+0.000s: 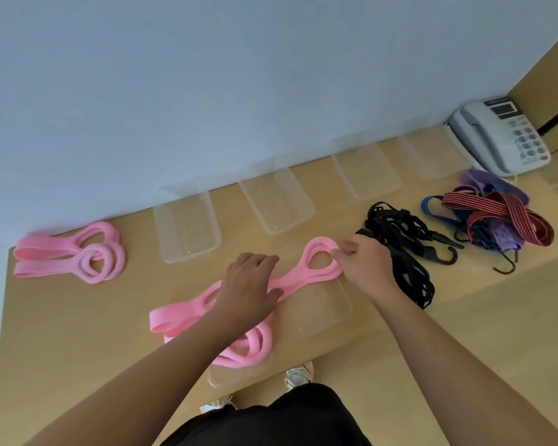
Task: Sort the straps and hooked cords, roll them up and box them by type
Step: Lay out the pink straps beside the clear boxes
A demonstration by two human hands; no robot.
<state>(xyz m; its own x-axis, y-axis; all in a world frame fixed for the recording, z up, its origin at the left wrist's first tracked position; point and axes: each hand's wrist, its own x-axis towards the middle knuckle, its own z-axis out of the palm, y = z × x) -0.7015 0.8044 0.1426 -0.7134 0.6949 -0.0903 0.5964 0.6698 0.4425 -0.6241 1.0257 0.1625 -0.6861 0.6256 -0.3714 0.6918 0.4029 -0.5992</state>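
The left hand (pixel 250 284) lies flat with its fingers spread, pressing down on the middle of a pink strap (pixel 316 262) near the front edge of the tabletop (pixel 78 317). The right hand (pixel 364 265) pinches the far loop of that same strap between thumb and fingertips. The strap runs across a clear box (pixel 322 310) that sits under it — its near loops hang close to the front edge.

More pink straps (pixel 71 252) lie flat at the left edge. Four empty clear boxes (pixel 187 223) stand in a row along the back edge. Black hooked cords (pixel 400 246) sit in a heap just beside the right hand, and a mixed pile of striped, blue and purple cords (pixel 496 217) lies nearer the right back corner, by a phone (pixel 503 136).

What could go wrong: the strap looks springy, so if the pinch slips it may snap back and unroll. The right hand may also snag a black hook — it is very near. The loops by the front edge could slide off.
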